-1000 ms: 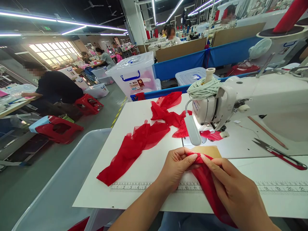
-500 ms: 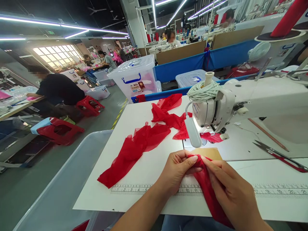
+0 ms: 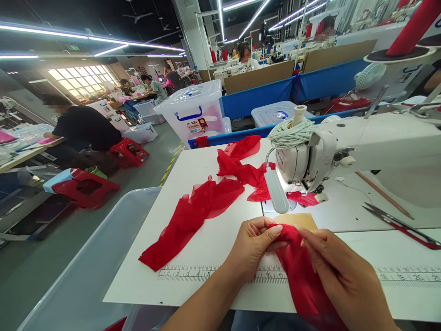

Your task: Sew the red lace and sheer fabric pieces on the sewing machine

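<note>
Between my two hands a piece of sheer red fabric (image 3: 301, 271) is stretched along its top edge and hangs down over the table's front edge. My left hand (image 3: 253, 243) pinches one end of that edge between thumb and fingers. On the other side, my right hand (image 3: 339, 266) pinches the edge a short way off. Just beyond the hands stands a white sewing machine (image 3: 375, 142), with more red fabric (image 3: 303, 198) lying under its needle area. A long strip of red fabric (image 3: 193, 220) lies to the left on the white table (image 3: 138, 287).
Scissors (image 3: 401, 225) and a brown stick (image 3: 384, 195) lie on the right. A printed ruler (image 3: 184, 272) runs along the table front. A translucent bin (image 3: 93, 262) stands at the left edge. A lidded plastic box (image 3: 193, 108) is behind, and a person (image 3: 84, 122) sits far left.
My right hand has moved slightly to the right, away from my left. The fabric's edge between them is spread wider, and the hanging part looks broader.
</note>
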The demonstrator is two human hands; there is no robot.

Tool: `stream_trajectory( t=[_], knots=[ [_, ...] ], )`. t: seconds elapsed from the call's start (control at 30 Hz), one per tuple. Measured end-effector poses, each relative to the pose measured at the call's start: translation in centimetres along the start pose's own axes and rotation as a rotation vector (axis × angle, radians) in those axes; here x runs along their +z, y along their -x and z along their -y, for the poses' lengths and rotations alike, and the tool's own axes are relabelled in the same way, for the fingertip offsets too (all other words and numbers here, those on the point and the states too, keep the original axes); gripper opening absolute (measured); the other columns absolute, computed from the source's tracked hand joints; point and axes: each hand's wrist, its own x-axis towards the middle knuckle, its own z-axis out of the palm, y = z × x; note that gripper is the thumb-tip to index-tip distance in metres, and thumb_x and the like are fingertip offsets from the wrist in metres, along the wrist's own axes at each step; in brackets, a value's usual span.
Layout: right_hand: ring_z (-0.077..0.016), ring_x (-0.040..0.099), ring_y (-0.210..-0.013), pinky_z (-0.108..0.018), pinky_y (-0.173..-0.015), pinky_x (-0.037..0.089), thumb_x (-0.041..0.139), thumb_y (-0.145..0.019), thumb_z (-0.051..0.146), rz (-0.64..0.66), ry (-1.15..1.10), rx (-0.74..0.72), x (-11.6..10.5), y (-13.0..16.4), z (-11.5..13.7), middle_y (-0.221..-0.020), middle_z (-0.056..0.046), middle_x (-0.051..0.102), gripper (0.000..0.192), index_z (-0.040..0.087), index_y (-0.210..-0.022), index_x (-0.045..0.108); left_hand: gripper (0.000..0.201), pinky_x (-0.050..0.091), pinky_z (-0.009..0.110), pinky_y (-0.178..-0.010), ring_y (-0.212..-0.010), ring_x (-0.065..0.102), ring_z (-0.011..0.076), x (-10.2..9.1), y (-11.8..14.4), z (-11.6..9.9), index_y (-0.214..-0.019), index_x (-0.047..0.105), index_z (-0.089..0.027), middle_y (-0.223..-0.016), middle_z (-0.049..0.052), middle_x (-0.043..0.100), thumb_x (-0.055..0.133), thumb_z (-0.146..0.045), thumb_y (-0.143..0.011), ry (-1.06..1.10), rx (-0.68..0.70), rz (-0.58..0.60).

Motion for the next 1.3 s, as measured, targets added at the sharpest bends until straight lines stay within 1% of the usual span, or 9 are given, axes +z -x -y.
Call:
stream_trajectory(
  t=[0.1,0.2,0.3,0.5,0.67,0.73,0.8,0.93,1.3],
  knots=[
    [-0.0120,0.069,-0.079,-0.019,-0.066,0.054,0.046,-0.094,0.024,0.050,0.175,-0.122,0.1,0.5,-0.3,-0.097,0.000,0.070,0.035,0.035,-0.120,0.066,0.037,0.056,0.022,-0.074,-0.072,0.067,0.0129,-0.1,0.0,0.1,-0.075,0.070,-0.010,-0.072,0.005,0.070,0.086,-0.042,-0.064,-0.021,0.017,0.019],
    [-0.0108,0.069,-0.076,-0.017,-0.059,0.054,0.043,-0.094,0.020,0.104,0.331,-0.189,-0.1,0.7,-1.0,-0.099,0.000,0.070,0.039,0.032,-0.127,0.061,0.034,0.055,0.022,-0.075,-0.073,0.067,0.0128,-0.2,0.0,0.1,-0.077,0.070,-0.011,-0.073,0.005,0.070,0.084,-0.041,-0.068,-0.034,0.034,0.034],
    [-0.0097,0.070,-0.076,-0.015,-0.059,0.054,0.044,-0.094,0.020,0.138,0.382,-0.235,-0.3,0.5,-1.4,-0.100,0.000,0.069,0.039,0.030,-0.129,0.057,0.033,0.056,0.023,-0.076,-0.073,0.067,0.0128,-0.2,0.1,0.0,-0.077,0.071,-0.012,-0.074,0.004,0.069,0.083,-0.041,-0.068,-0.029,0.038,0.036],
    [-0.0153,0.069,-0.086,-0.022,-0.060,0.055,0.041,-0.097,0.028,0.042,0.433,-0.146,-0.3,0.3,-1.2,-0.109,-0.005,0.065,0.035,0.030,-0.129,0.056,0.038,0.057,0.027,-0.078,-0.069,0.062,0.0106,-0.1,0.0,0.2,-0.070,0.069,-0.011,-0.069,0.000,0.061,0.084,-0.046,-0.065,0.025,0.024,0.020],
    [-0.0111,0.065,-0.063,-0.021,-0.051,0.052,0.046,-0.095,0.038,0.002,0.455,-0.111,0.0,-0.4,-0.8,-0.115,-0.006,0.065,0.030,0.026,-0.120,0.060,0.039,0.056,0.024,-0.075,-0.072,0.064,0.0119,-0.1,0.0,0.2,-0.075,0.070,-0.010,-0.075,0.003,0.065,0.086,-0.044,-0.062,0.010,0.003,0.019],
    [-0.0121,0.065,-0.063,-0.022,-0.052,0.052,0.046,-0.094,0.041,0.054,0.423,-0.095,0.1,-1.0,-0.6,-0.107,-0.004,0.069,0.026,0.025,-0.108,0.062,0.040,0.055,0.023,-0.076,-0.075,0.065,0.0130,-0.1,0.0,0.2,-0.080,0.071,-0.010,-0.077,0.005,0.068,0.087,-0.041,-0.061,-0.011,-0.002,0.023],
    [-0.0146,0.066,-0.063,-0.024,-0.053,0.052,0.043,-0.093,0.043,0.106,0.373,-0.037,0.1,-1.5,-0.4,-0.088,-0.001,0.072,0.026,0.025,-0.091,0.063,0.040,0.055,0.023,-0.076,-0.076,0.066,0.0133,-0.1,0.0,0.2,-0.079,0.071,-0.010,-0.077,0.005,0.068,0.087,-0.041,-0.061,-0.013,-0.003,0.020],
    [-0.0146,0.057,-0.049,-0.025,-0.046,0.044,0.042,-0.090,0.045,0.139,0.322,0.077,-0.1,-2.3,-0.2,-0.062,0.002,0.064,0.029,0.026,-0.072,0.055,0.040,0.056,0.023,-0.071,-0.069,0.064,0.0118,-0.2,-0.1,0.2,-0.073,0.068,-0.010,-0.071,0.003,0.064,0.086,-0.044,-0.063,0.013,0.019,0.001],
    [-0.0155,0.059,-0.053,-0.026,-0.049,0.045,0.043,-0.085,0.047,0.160,0.322,0.195,-1.0,-2.7,0.1,-0.070,0.001,0.069,0.028,0.026,-0.075,0.059,0.038,0.056,0.024,-0.075,-0.074,0.064,0.0118,-0.2,-0.3,0.2,-0.077,0.070,-0.010,-0.074,0.002,0.064,0.090,-0.036,-0.058,0.036,-0.033,0.014]
  ],
)
